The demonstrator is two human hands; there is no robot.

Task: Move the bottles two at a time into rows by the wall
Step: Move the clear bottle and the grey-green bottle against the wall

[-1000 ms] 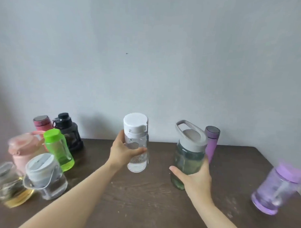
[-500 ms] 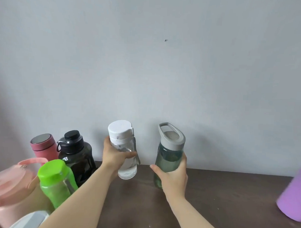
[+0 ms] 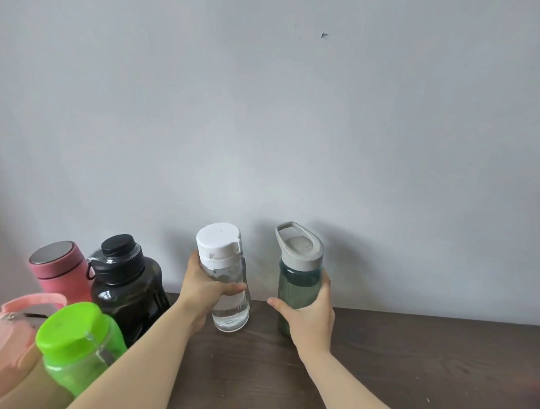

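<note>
My left hand point(image 3: 203, 289) grips a clear bottle with a white cap point(image 3: 226, 282), which holds a little water. My right hand point(image 3: 310, 316) grips a dark green bottle with a grey loop lid point(image 3: 298, 272). Both bottles are upright, side by side and close to the grey wall point(image 3: 265, 127), their bases at or just above the dark wooden table point(image 3: 410, 362). To their left by the wall stand a black jug point(image 3: 128, 279) and a pink flask point(image 3: 60, 269).
In front of the black jug, at the lower left, stand a bright green bottle point(image 3: 77, 347) and a pink bottle with a handle point(image 3: 10, 336). My left forearm passes right beside the green bottle.
Both hands have carried their bottles further toward the wall and to the left, next to the black jug. The purple bottles on the right have left the view.
</note>
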